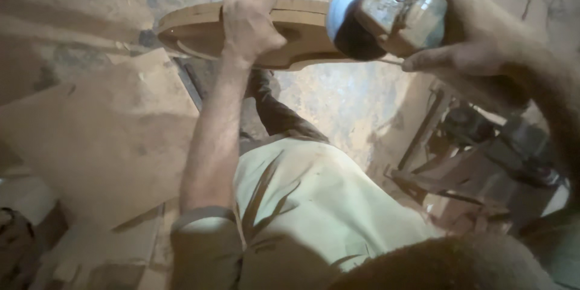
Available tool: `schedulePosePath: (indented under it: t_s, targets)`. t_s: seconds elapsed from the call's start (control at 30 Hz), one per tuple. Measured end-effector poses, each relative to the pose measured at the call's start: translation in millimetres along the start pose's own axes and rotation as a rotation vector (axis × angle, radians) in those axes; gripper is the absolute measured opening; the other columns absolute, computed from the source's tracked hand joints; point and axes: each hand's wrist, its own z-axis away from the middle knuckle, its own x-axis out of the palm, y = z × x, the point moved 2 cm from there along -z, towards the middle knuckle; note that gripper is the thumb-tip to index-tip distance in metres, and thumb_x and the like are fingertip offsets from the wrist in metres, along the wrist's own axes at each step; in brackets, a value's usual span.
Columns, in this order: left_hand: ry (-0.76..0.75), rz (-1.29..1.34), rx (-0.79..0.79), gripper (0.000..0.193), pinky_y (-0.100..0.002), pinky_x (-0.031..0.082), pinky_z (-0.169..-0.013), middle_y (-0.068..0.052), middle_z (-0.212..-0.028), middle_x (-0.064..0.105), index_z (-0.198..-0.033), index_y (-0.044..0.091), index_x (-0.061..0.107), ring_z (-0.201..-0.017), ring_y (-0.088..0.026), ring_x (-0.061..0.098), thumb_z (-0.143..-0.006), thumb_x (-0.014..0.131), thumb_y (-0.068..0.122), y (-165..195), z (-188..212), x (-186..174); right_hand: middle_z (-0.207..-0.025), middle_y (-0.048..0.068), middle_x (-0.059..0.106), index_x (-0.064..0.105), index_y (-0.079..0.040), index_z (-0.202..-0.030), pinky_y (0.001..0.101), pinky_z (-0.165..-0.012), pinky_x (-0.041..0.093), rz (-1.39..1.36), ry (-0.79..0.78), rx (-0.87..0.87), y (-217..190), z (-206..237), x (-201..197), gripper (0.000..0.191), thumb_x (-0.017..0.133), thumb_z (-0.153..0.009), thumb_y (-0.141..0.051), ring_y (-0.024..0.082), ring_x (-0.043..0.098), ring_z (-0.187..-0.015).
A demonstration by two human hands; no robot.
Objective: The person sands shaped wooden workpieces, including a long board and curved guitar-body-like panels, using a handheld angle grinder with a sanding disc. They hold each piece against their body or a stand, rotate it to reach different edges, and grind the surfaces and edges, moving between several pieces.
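A dusty workshop floor strewn with boards (115, 139) lies below. The left hand (249, 21) clamps the curved wooden piece (302, 30), whose long axis runs nine to three o'clock; at its three o'clock end the right hand (483, 54) grips a grinder (386, 15), disc touching the wood.

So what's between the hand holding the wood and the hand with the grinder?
In the head view, the wooden piece spans from the left hand to the grinder's disc, held by the right hand.
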Motion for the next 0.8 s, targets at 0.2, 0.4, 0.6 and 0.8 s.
schedulePosePath:
  t_s: [0.2,0.4,0.6,0.8]
  targets:
    - [0.072,0.024,0.164,0.054,-0.042,0.054,-0.081,-0.014,-0.102,0.066,-0.102,0.002,0.065,-0.091,-0.027,0.066,-0.085,0.085,0.049,-14,13,3,-0.13,0.027,0.062,0.04,-0.002,-0.149,0.0553,-0.11,0.048,0.354,0.004,-0.075,-65,6,-17,0.096,0.091,-0.073,-0.03,0.041,0.062,-0.118]
    - [-0.051,-0.047,0.061,0.023,-0.042,0.049,-0.058,-0.01,-0.074,0.06,-0.078,0.009,0.058,-0.068,-0.025,0.061,-0.076,0.075,0.024,-35,11,22,-0.129,0.02,0.068,0.047,-0.007,-0.144,0.0501,-0.105,0.052,-0.059,-0.078,0.087,-41,19,-15,0.084,0.081,-0.068,-0.016,0.031,0.068,-0.118]
    - [0.049,-0.026,0.146,0.021,-0.039,0.047,-0.056,-0.009,-0.073,0.058,-0.081,0.01,0.056,-0.065,-0.025,0.059,-0.08,0.074,0.021,-33,17,15,-0.131,0.02,0.065,0.044,-0.005,-0.15,0.0479,-0.102,0.054,-0.081,0.024,0.101,61,5,8,0.093,0.086,-0.068,-0.017,0.034,0.068,-0.112]
    - [0.023,0.006,0.141,0.042,-0.037,0.045,-0.045,-0.009,-0.068,0.059,-0.081,0.005,0.06,-0.055,-0.024,0.059,-0.076,0.087,0.038,-25,10,5,-0.134,0.021,0.062,0.041,0.003,-0.153,0.0442,-0.105,0.051,-0.485,0.127,-0.191,128,1,56,0.091,0.081,-0.073,-0.015,0.032,0.063,-0.122]
